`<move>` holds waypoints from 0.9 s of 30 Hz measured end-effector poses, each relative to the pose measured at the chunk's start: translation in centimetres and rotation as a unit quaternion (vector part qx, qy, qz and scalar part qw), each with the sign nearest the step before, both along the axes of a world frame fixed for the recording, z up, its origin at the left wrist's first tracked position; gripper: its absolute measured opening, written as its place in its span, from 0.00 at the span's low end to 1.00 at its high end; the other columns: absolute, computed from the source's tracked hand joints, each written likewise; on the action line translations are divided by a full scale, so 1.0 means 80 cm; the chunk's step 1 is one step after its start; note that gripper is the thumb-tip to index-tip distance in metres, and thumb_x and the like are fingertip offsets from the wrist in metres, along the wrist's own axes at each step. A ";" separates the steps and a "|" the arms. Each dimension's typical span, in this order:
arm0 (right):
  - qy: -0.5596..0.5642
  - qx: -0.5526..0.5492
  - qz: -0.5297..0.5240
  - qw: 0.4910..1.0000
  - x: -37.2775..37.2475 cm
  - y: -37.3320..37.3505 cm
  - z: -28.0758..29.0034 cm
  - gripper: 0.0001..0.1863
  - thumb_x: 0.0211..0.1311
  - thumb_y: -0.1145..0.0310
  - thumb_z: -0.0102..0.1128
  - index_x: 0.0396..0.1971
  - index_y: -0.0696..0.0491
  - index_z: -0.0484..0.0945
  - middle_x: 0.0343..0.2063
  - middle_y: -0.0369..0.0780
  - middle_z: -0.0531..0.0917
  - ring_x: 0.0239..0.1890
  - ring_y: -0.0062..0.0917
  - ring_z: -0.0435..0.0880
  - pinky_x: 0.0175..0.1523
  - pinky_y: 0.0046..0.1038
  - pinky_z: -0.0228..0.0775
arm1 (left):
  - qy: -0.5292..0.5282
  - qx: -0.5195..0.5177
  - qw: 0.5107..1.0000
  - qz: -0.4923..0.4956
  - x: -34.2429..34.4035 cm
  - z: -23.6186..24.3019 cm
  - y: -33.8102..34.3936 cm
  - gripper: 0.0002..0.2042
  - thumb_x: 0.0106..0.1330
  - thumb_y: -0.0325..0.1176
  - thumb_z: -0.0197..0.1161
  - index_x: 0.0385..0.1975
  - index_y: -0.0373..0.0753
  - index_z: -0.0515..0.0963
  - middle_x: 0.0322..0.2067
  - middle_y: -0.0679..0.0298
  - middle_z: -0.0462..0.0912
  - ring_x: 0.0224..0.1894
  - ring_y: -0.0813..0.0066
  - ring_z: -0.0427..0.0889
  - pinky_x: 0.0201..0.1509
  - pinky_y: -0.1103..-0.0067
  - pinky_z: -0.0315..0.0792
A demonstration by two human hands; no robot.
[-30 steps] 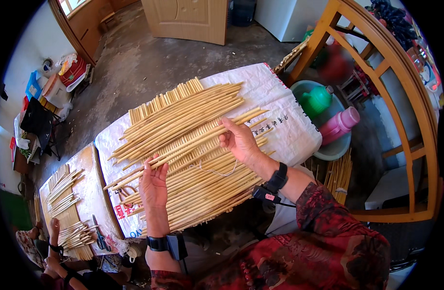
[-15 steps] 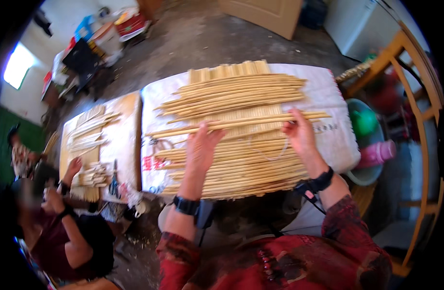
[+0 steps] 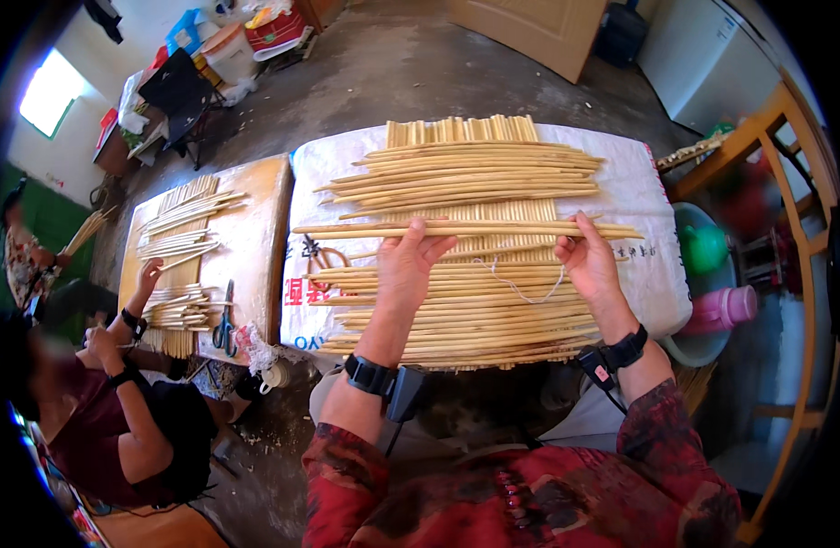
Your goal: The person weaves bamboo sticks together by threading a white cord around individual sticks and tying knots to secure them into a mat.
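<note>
My left hand [image 3: 408,269] grips a pair of long straw-coloured stalks [image 3: 507,227], thumb on top and the other fingers partly extended. At their right part, my right hand [image 3: 591,265] pinches the same stalks between thumb and fingers. They lie level across a woven stalk mat [image 3: 488,245]. Beyond them rests a loose stack of similar stalks [image 3: 475,173]. Nearer to me, more stalks lie in close rows [image 3: 465,329], with a thin white string [image 3: 529,299] looped over them. Brown-handled scissors [image 3: 325,260] lie left of my left hand, partly covered by stalks.
A white printed cloth [image 3: 653,219] covers my table. To the left, a co-worker [image 3: 118,411] handles stalks at a second table [image 3: 264,219] with blue-handled scissors [image 3: 224,331]. On the right are a basin [image 3: 689,352] with a pink bottle [image 3: 726,309] and a wooden frame [image 3: 808,210].
The stalks in my hands have gone from slanted to nearly level. The view has shifted, so the tables sit farther right. Both hands keep their hold.
</note>
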State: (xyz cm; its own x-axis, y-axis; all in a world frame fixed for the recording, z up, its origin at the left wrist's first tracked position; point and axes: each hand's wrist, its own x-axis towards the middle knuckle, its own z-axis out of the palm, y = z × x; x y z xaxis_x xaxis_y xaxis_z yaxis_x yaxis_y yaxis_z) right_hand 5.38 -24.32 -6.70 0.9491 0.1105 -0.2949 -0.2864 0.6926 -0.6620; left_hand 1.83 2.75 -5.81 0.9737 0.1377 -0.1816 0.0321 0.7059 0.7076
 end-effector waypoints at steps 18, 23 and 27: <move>-0.469 -0.565 0.038 0.678 -0.025 0.048 0.062 0.13 0.53 0.71 0.60 0.40 0.57 0.74 0.27 0.40 0.76 0.27 0.28 0.77 0.33 0.26 0.70 | 0.011 -0.018 1.000 0.003 0.001 -0.002 -0.011 0.09 0.63 0.30 0.57 0.38 0.33 0.70 0.36 0.56 0.77 0.40 0.61 0.79 0.45 0.67 0.79; -0.560 -0.686 0.009 0.464 -0.007 0.061 0.049 0.24 0.44 0.70 0.64 0.46 0.52 0.73 0.35 0.39 0.74 0.37 0.32 0.74 0.44 0.32 0.67 | 0.013 -0.009 1.000 -0.016 -0.002 0.002 -0.023 0.07 0.64 0.30 0.56 0.36 0.33 0.70 0.36 0.55 0.77 0.40 0.62 0.79 0.45 0.69 0.79; -0.549 -0.701 0.065 0.450 0.001 0.059 0.034 0.21 0.47 0.68 0.61 0.45 0.52 0.73 0.29 0.38 0.74 0.33 0.30 0.76 0.38 0.31 0.69 | 0.020 -0.005 0.999 -0.025 -0.003 0.001 -0.024 0.07 0.65 0.29 0.54 0.36 0.33 0.70 0.36 0.55 0.77 0.41 0.63 0.79 0.44 0.70 0.79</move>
State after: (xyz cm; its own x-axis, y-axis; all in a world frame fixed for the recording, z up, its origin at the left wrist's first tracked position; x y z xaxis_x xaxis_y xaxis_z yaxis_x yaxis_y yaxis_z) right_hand 5.50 -19.62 -4.00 0.6207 0.6215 0.4779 0.7685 -0.6031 -0.2139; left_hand 1.60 0.82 -5.72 0.9712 0.0874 -0.2218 0.0956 0.7095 0.6981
